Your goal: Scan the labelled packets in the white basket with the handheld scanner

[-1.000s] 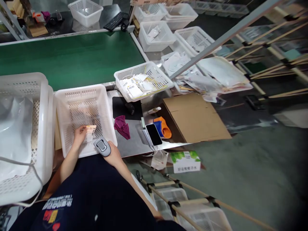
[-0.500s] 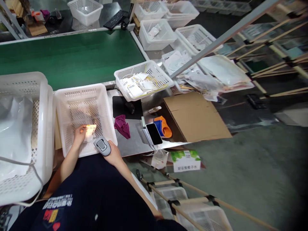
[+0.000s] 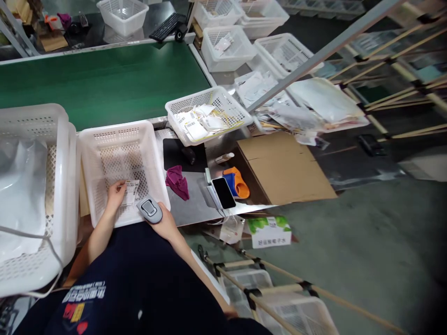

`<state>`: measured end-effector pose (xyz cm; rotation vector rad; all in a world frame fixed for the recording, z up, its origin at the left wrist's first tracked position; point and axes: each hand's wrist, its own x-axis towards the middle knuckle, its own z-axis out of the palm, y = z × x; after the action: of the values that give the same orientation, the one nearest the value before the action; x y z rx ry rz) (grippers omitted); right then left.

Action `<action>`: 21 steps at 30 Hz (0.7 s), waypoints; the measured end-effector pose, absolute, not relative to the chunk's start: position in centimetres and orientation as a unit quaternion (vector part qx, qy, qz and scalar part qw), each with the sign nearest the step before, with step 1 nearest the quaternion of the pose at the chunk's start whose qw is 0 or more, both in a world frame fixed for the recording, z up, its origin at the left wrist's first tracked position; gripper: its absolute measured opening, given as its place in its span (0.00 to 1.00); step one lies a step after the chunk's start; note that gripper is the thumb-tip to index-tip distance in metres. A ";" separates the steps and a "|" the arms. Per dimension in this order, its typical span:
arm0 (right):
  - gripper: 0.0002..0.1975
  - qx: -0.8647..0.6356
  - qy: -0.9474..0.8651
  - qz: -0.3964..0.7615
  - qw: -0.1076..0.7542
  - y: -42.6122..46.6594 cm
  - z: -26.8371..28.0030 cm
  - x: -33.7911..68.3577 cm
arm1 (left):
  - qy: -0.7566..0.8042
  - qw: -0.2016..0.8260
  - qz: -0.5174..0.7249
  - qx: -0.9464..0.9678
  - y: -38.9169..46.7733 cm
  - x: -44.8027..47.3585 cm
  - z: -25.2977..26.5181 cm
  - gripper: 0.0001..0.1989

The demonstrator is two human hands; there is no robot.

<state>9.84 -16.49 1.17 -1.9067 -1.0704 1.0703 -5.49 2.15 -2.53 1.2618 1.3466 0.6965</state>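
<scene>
My left hand (image 3: 117,193) pinches the edge of a white printed label (image 3: 131,191) over a white perforated plastic basket (image 3: 161,181). My right hand (image 3: 165,222) is wrapped round a grey handheld barcode scanner (image 3: 150,209), at the basket's near right corner. The scanner's head points toward the label, a short way apart from it. Most of the right-hand fingers are hidden beneath the scanner. Through the basket's lattice floor a pale surface shows.
Right of the basket are a purple cloth (image 3: 177,182), a phone (image 3: 224,193), an orange-and-blue holder (image 3: 237,183) and a cardboard box (image 3: 286,170). A basket of labels (image 3: 209,116) stands behind, beside the green conveyor belt (image 3: 104,83). Stacked baskets (image 3: 66,195) rise at my left.
The bright orange-yellow light on the label has gone out, and its print now shows in plain white and black. Both hands hold nearly the same places.
</scene>
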 end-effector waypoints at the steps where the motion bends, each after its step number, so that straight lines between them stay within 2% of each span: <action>1: 0.16 -0.736 -0.411 0.415 0.343 -16.5 1.2 9.8 | 0.570 0.551 0.296 0.533 2.2 -5.5 -2.6 0.08; 8: 0.09 -0.744 -0.440 0.401 0.304 -16.2 1.4 9.8 | 0.563 0.550 0.304 0.537 2.2 -5.6 -3.2 0.08; 21: 0.11 -0.748 -0.450 0.409 0.267 -16.0 1.6 9.8 | 0.563 0.552 0.296 0.539 2.2 -5.8 -4.5 0.14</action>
<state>9.76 -15.96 1.63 -2.0192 -1.2142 1.1040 -5.75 2.17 -4.47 1.2735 1.3318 0.7003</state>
